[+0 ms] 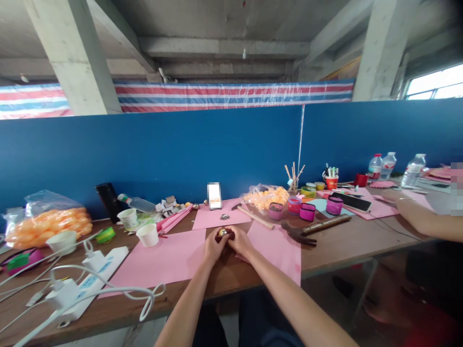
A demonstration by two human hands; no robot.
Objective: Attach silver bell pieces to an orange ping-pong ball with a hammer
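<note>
Both hands meet at the middle of the table near its front edge. My left hand (214, 246) and my right hand (240, 242) are closed around a small dark reddish-brown object with a shiny gold and silver round part (223, 233) on top. The fingers partly hide it, and its exact kind is unclear. Just beyond the hands, a small heap of shiny metal pieces (224, 217) lies on a pink sheet (202, 220). A phone (214, 196) stands upright behind that sheet.
On the right lie a hammer (318, 230), a wooden stick (256, 217), purple containers (307, 212) and a bag of orange balls (267, 196). At left are paper cups (147, 235) and a power strip (96, 284) with cables. Another person's arm (430, 219) rests far right.
</note>
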